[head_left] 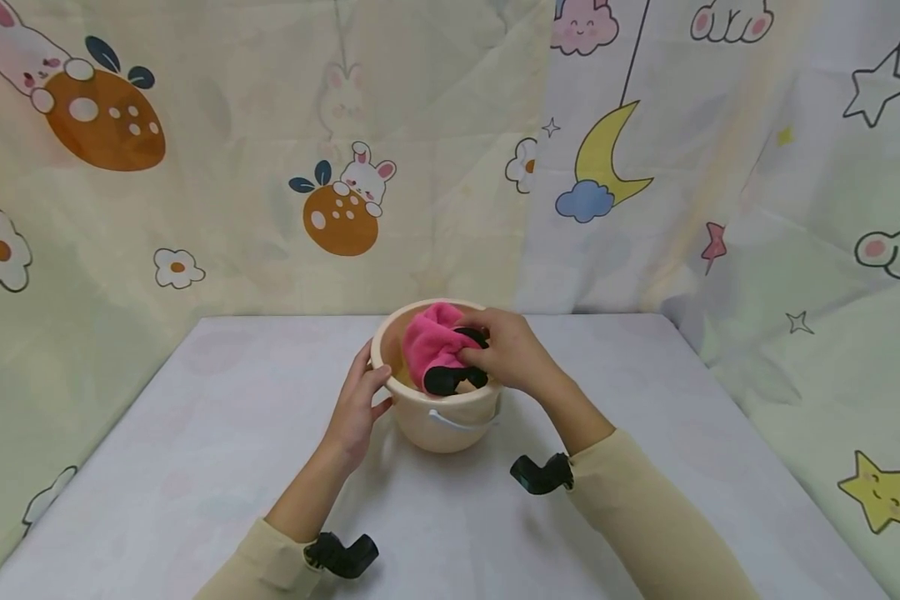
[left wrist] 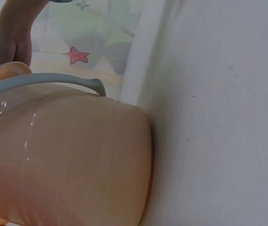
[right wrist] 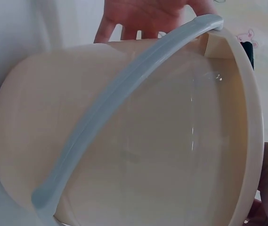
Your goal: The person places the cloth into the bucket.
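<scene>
A cream plastic bucket (head_left: 438, 425) stands upright on the table, its pale blue-grey handle (right wrist: 110, 101) hanging down on the near side. My left hand (head_left: 356, 408) holds the bucket's left side, thumb at the rim and fingers along the outer wall. At the bucket's mouth is a pink and black soft fabric thing (head_left: 429, 340), perhaps a plush toy; its lower part is hidden inside. My right hand (head_left: 512, 348) pinches its black part over the right rim. The left wrist view shows the right hand (left wrist: 9, 49) beyond the rim.
A white-covered table (head_left: 217, 467) lies under the bucket. Behind and beside it hang printed cloths (head_left: 450, 208) with cartoon rabbits, flowers and stars. Black camera mounts (head_left: 543, 475) are worn on both wrists.
</scene>
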The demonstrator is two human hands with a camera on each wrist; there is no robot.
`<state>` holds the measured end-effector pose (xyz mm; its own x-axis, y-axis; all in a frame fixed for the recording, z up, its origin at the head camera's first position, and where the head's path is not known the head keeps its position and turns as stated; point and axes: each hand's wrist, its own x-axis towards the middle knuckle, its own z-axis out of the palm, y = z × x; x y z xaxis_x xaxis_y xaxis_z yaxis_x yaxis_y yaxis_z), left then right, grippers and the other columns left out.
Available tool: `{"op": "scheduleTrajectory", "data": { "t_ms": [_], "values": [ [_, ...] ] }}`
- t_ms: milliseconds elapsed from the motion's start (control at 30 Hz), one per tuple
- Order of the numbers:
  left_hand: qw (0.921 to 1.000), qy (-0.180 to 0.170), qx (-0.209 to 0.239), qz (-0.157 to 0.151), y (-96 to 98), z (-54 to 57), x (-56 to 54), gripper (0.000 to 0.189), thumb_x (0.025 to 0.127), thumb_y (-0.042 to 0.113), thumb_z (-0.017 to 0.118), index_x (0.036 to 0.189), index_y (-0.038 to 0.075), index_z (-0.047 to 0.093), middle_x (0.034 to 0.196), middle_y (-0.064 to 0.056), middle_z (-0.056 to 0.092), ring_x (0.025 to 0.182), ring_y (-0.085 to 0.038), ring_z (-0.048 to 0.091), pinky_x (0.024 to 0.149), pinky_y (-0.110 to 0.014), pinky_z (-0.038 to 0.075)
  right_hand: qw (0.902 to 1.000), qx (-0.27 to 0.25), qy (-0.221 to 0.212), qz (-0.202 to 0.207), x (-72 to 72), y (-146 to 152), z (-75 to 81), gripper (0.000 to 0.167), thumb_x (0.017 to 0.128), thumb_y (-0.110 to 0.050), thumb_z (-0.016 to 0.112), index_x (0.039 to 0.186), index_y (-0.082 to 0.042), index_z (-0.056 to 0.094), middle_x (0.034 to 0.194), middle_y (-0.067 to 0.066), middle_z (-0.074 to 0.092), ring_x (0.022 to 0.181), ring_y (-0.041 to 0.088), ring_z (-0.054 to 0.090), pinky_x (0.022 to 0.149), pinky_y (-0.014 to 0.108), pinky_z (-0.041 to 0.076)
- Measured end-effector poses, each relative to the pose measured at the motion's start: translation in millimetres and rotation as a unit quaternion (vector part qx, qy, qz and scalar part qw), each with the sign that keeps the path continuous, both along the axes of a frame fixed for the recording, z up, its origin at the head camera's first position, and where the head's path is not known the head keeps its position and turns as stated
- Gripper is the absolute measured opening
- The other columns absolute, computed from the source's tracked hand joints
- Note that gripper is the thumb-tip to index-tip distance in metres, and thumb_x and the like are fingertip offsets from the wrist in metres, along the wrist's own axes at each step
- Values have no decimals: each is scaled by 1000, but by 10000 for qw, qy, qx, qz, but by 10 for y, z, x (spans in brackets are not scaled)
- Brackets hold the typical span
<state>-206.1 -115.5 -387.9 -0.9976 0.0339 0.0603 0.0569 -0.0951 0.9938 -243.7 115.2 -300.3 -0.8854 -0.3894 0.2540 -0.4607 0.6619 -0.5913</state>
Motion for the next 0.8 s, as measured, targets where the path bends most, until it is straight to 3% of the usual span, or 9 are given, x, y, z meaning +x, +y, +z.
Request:
{"op": "scheduleTrajectory", "data": {
  "t_ms": [467,800],
  "values": [
    [10000,-60,-49,-1,5,1,-2,64,102,33,44,163,28,28,169,-5,24,152,-36,31,118,-63,36,9977,525,-426,-76,-36,-116,10,40,90,-13,79,130,-14,71,122,6,70,113,25,63,95,42,58],
    [9999,-77,-89,-6,3,0,4,65,101,33,46,163,30,28,168,-4,25,152,-36,31,117,-63,36,9937,1115,-58,136,-53,-175,0,25,89,-11,78,113,-15,75,108,0,71,102,22,62,92,40,56]
  ]
}}
